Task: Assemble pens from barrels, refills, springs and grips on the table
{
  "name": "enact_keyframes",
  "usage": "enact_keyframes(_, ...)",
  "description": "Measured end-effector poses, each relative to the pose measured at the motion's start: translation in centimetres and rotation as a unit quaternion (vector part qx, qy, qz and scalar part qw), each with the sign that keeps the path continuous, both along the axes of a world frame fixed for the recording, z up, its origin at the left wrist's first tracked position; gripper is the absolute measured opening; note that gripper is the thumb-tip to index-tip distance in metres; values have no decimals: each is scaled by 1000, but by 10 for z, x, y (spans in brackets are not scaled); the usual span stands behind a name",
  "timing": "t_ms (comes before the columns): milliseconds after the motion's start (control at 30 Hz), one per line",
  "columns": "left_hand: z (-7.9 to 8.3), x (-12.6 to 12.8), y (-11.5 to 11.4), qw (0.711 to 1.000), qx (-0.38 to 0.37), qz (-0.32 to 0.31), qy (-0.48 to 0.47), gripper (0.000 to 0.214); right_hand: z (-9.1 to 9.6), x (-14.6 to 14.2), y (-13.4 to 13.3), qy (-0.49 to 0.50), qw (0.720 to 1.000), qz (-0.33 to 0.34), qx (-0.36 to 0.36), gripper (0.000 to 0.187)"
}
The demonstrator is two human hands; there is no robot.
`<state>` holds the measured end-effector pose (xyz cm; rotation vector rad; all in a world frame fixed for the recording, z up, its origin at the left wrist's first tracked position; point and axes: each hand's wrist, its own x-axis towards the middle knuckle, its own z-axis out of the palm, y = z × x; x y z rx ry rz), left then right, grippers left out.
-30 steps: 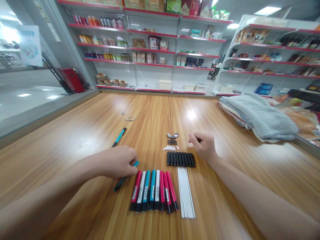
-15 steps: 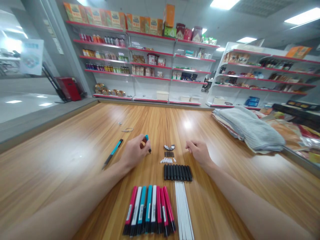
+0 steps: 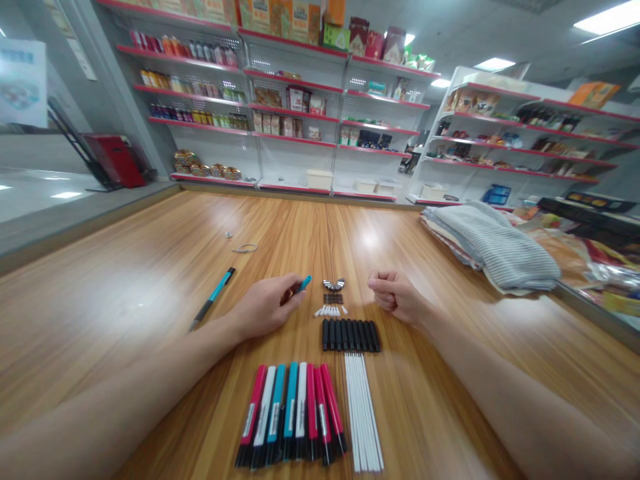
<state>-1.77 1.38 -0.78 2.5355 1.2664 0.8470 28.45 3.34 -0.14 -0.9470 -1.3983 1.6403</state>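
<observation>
My left hand [image 3: 265, 305] is closed round a blue pen barrel [image 3: 305, 284], whose end sticks out past the fingertips. Opposite it, my right hand [image 3: 395, 293] is curled with thumb and fingertips pressed together; anything inside is hidden. Between them lie a fan of silvery pen tips [image 3: 334, 285], small dark springs [image 3: 333, 299] and little white plastic pieces [image 3: 330, 311]. Nearer to me are a row of black pen grips [image 3: 351, 335], white refills [image 3: 364, 413] and several pink, white and blue barrels [image 3: 291, 400]. A blue and black pen [image 3: 214, 298] rests left of my left hand.
On the wooden table [image 3: 125, 347], a thin loop [image 3: 245, 248] and a small metallic bit [image 3: 229, 235] lie toward the far left. Folded striped cloth [image 3: 500, 247] is stacked at the right, beside plastic packages [image 3: 580, 260]. Stocked shelves [image 3: 295, 143] stand beyond the far edge.
The blue barrel in my left hand has turned from upright to pointing rightward, and that hand sits slightly further right. My right hand stays curled. The whole view has shifted.
</observation>
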Motion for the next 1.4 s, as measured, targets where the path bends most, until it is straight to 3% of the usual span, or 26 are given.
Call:
enact_keyframes(133, -3, -2, 0, 1000, 7, -25, 7, 19, 10, 28, 1, -148, 965, 185, -113, 34)
enact_keyframes(233, -3, -4, 0, 999, 10, -30, -1, 18, 20, 38, -2, -257, 920, 274, -111, 35)
enact_keyframes(300, -3, -5, 0, 999, 11, -32, -8, 18, 28, 32, -10, -337, 871, 343, -102, 37)
enact_keyframes(433, -2, -6, 0, 999, 6, -38, -16, 17, 45, -3, -40, -476, 741, 459, -116, 53)
enact_keyframes(533, -1, -5, 0, 999, 7, -49, -18, 18, 51, -26, -61, -525, 701, 467, -126, 57)
enact_keyframes(900, 0, -5, 0, 999, -4, -49, -20, 19, 59, -24, -74, -584, 702, 401, -78, 34)
enact_keyframes(1100, 1, -5, 1, 999, -7, -44, -26, 19, 65, -25, -96, -624, 722, 297, 34, 36)
enact_keyframes(1233, 4, -5, 0, 999, -1, -37, -17, 20, 60, -22, -101, -611, 732, 282, 102, 29)
enact_keyframes(1400, 2, -8, -5, 1000, 8, -23, -6, 18, 56, -26, -103, -613, 732, 288, 79, 31)
